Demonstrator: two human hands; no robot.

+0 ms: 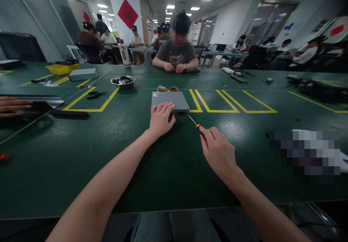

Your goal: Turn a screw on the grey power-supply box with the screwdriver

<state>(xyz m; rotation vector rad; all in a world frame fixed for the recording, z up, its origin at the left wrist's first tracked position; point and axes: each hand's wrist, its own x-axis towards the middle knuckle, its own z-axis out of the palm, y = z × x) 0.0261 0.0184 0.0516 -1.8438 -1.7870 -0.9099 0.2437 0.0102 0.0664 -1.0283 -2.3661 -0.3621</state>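
Note:
A grey metal power supply unit [169, 97] lies on the green table, its socket side facing me. Bundled coloured cables [167, 88] stick out behind it. My left hand [162, 118] grips its near left part, fingers over the top and the thumb down by the front face. In my closed right hand [218, 146] is a screwdriver [198, 126] with an orange and black handle. Its thin shaft points up and left, and the tip is at the unit's lower right front corner. Whether the tip sits in a screw is too small to tell.
Yellow tape outlines [223, 111] mark the table. A metal bowl [123, 83] of small parts stands behind left, near black tools [95, 95]. Another person's hand [13, 105] is at the left edge. Across the table sits a person [176, 53]. Black cables [320, 88] lie far right.

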